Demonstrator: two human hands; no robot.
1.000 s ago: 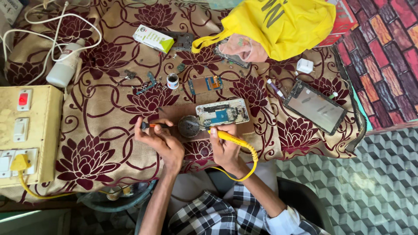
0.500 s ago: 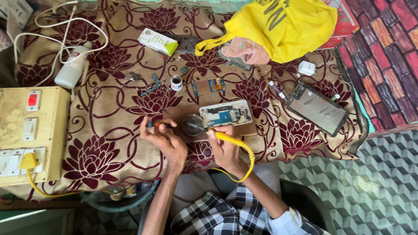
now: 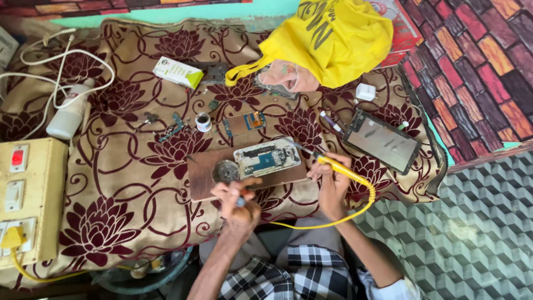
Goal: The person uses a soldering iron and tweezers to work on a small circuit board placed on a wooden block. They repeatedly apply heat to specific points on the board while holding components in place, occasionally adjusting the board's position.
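Soldering iron (image 3: 338, 166), yellow, sits gripped in your right hand (image 3: 332, 183), tip at the opened phone (image 3: 267, 158) on the wooden board (image 3: 202, 172). Your left hand (image 3: 239, 200) pinches something small, hard to identify. White-green box (image 3: 177, 72) lies upper left.

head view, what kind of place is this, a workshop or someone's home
Likely a small phone-repair bench. An opened phone with bare circuit board lies on a brown wooden block, the right hand holds a yellow-handled soldering iron, and a cream switch-and-socket box sits alongside.

The right hand (image 3: 332, 180) has swung the soldering iron (image 3: 333, 163) rightward.
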